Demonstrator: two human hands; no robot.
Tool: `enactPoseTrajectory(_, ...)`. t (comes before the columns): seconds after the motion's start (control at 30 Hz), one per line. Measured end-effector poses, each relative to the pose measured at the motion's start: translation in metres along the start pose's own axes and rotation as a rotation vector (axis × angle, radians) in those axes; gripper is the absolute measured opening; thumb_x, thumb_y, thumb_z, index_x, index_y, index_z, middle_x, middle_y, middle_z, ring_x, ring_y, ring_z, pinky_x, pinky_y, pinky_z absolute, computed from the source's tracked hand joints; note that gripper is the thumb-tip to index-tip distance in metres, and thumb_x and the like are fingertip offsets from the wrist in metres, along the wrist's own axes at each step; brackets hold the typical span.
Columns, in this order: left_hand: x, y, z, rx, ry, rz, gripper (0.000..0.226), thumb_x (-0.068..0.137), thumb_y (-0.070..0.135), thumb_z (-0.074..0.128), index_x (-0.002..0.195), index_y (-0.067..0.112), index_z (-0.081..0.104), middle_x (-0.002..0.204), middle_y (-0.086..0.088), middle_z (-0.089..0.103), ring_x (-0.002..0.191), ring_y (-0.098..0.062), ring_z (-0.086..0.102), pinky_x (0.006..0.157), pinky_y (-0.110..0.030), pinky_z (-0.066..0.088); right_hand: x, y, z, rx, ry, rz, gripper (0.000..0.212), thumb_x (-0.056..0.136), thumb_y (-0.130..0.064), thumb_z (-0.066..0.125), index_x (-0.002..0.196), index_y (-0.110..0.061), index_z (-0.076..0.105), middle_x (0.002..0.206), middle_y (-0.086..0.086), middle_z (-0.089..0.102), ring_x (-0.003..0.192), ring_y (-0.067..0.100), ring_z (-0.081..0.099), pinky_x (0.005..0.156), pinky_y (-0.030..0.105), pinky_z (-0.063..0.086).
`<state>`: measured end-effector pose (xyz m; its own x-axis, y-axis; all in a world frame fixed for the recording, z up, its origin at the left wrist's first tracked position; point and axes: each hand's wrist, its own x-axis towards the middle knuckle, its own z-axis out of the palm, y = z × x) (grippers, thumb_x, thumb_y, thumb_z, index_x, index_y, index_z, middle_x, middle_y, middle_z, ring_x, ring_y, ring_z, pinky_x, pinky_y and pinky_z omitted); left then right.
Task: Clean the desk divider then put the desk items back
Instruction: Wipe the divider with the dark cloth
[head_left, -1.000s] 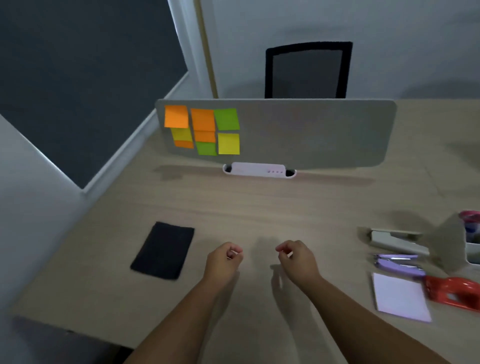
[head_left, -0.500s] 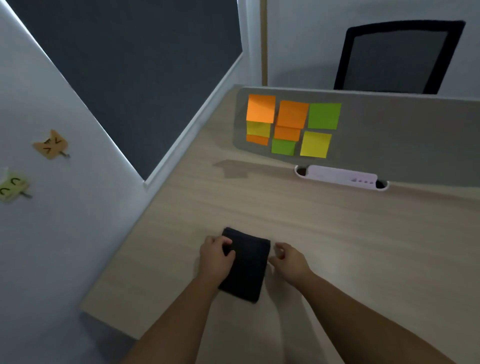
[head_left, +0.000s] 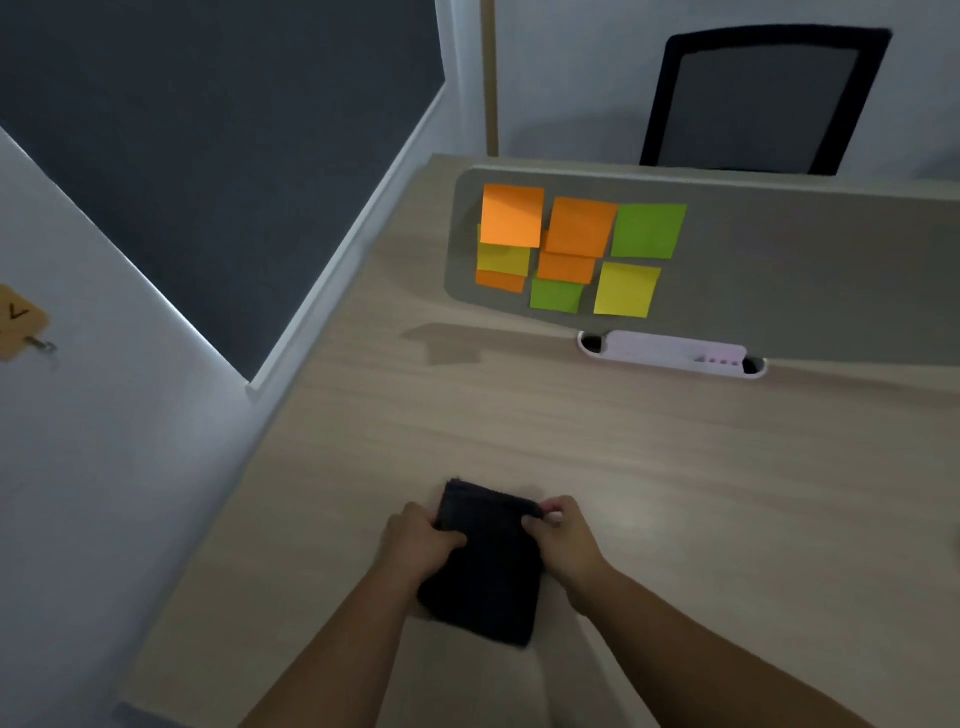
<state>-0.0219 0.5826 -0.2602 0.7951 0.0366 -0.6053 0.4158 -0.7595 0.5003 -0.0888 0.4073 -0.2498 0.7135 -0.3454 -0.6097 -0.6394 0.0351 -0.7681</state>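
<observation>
Both hands were on the folded black cloth (head_left: 485, 569) near the front edge of the desk (head_left: 649, 467). The left hand (head_left: 418, 540) gripped its left side, and the right hand (head_left: 563, 538) pinched the far right corner. Farther back, the grey divider (head_left: 805, 270) stood upright with orange, green and yellow sticky notes (head_left: 574, 249) on its left part. A black chair (head_left: 763, 98) sat behind it.
</observation>
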Motion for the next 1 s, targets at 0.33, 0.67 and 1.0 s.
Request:
enactPoseTrajectory(0.33, -0.029, 0.012, 0.014, -0.321, -0.236, -0.044, 0.014, 0.079, 0.014, 0.070, 0.093, 0.011, 0.073, 0.094, -0.012, 0.074, 0.084, -0.029, 0.070, 0.081, -0.042, 0.058, -0.030, 0.021, -0.037, 0.238, -0.148, 0.080, 0.055, 0.085, 0.006, 0.059, 0.121, -0.030, 0.038, 0.103, 0.017, 0.062, 0.083, 0.026, 0.065, 0.063, 0.034, 0.058)
enactPoseTrajectory(0.67, -0.043, 0.119, 0.014, -0.447, -0.207, 0.220, 0.029, 0.079, 0.006, 0.073, 0.105, 0.009, 0.060, 0.102, -0.015, 0.069, 0.092, -0.027, 0.067, 0.087, -0.041, 0.054, -0.019, -0.035, -0.126, 0.043, -0.076, -0.136, 0.052, 0.071, -0.011, 0.081, 0.120, -0.017, 0.064, 0.108, 0.006, 0.066, 0.093, 0.015, 0.065, 0.076, 0.020, 0.053)
enactPoseTrajectory(1.0, -0.052, 0.289, 0.023, -0.360, -0.243, 0.588, 0.033, 0.081, 0.012, 0.073, 0.107, 0.020, 0.055, 0.099, -0.006, 0.067, 0.086, -0.017, 0.062, 0.068, -0.028, 0.046, 0.004, -0.105, -0.220, -0.666, 0.338, -0.352, 0.018, 0.070, -0.042, 0.069, 0.087, -0.040, 0.064, 0.119, -0.017, 0.043, 0.117, 0.017, 0.039, 0.095, 0.036, 0.033)
